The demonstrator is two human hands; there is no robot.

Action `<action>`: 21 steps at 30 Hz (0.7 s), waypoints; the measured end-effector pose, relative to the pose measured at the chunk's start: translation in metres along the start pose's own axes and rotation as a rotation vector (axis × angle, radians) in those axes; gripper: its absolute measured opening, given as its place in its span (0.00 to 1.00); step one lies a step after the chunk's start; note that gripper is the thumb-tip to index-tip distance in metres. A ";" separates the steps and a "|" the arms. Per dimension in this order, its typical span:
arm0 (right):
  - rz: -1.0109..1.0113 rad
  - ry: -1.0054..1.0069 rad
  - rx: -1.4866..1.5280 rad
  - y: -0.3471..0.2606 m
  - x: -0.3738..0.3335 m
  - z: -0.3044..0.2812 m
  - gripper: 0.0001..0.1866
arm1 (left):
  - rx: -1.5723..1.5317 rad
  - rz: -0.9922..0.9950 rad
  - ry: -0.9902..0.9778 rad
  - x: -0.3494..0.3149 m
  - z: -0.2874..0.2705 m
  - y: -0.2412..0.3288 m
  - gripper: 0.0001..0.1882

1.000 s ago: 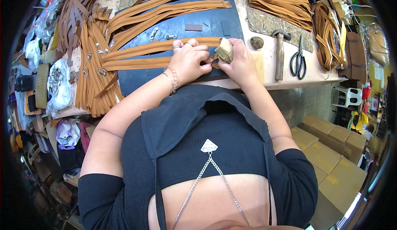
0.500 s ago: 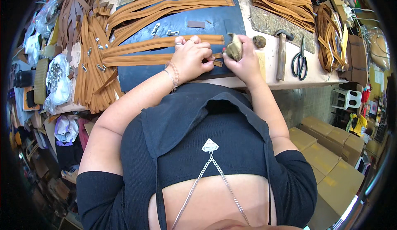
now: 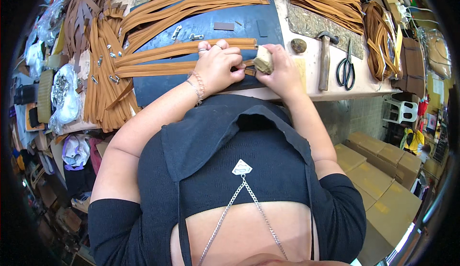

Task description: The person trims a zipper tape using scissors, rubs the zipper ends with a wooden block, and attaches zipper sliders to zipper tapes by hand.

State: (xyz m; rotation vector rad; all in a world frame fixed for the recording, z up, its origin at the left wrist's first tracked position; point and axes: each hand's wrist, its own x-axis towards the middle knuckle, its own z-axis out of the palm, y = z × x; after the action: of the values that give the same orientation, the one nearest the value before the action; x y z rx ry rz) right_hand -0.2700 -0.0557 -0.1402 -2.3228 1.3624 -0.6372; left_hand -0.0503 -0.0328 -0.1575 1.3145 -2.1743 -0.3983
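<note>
Tan zipper strips [image 3: 158, 68] lie across a dark blue-black mat [image 3: 201, 17] on the bench. My left hand [image 3: 218, 64] rests over the nearest strip close to its right end, fingers curled and pinched on it; the fingertips are partly hidden. My right hand [image 3: 282, 74] grips a small beige, block-like lump [image 3: 264, 61], its exact kind unclear. The lump sits at the end of that strip, just right of my left fingers. Another zipper strip [image 3: 239, 43] runs right behind my knuckles. Small metal zipper sliders [image 3: 196, 37] lie on the mat beyond.
Right of the mat are a round dark lump [image 3: 298, 45], a hammer [image 3: 326, 65] and black-handled scissors [image 3: 346, 72]. Bundled zipper strips [image 3: 326, 5] lie at the back right, and more are heaped [image 3: 108, 74] at left. Cardboard boxes [image 3: 378, 180] stand below the bench at right.
My right hand has turned the beige lump and brought it slightly left and down toward the strip's end. My left hand stays nearly in place.
</note>
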 end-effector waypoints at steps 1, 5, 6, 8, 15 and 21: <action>0.061 -0.034 0.006 0.001 0.001 -0.008 0.31 | -0.005 -0.009 -0.007 0.000 0.000 -0.001 0.07; 0.078 -0.071 0.008 -0.007 0.006 -0.015 0.31 | -0.012 -0.013 -0.018 0.002 -0.001 -0.002 0.08; 0.078 -0.071 0.009 -0.012 0.007 -0.008 0.31 | -0.011 -0.013 -0.018 0.002 0.000 -0.003 0.08; -0.038 0.008 0.040 -0.018 0.008 0.006 0.32 | 0.002 0.034 0.070 0.001 0.002 -0.003 0.08; 0.192 -0.096 -0.097 0.002 0.000 -0.023 0.33 | 0.000 -0.017 -0.008 0.000 0.000 -0.003 0.09; 0.225 0.237 0.029 0.050 0.034 -0.050 0.39 | 0.061 -0.004 -0.022 -0.001 -0.002 -0.001 0.04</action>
State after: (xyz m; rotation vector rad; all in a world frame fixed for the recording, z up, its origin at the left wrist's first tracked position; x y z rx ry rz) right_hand -0.3192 -0.1133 -0.1184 -2.0816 1.6764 -0.8745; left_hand -0.0484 -0.0327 -0.1570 1.3530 -2.2183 -0.3522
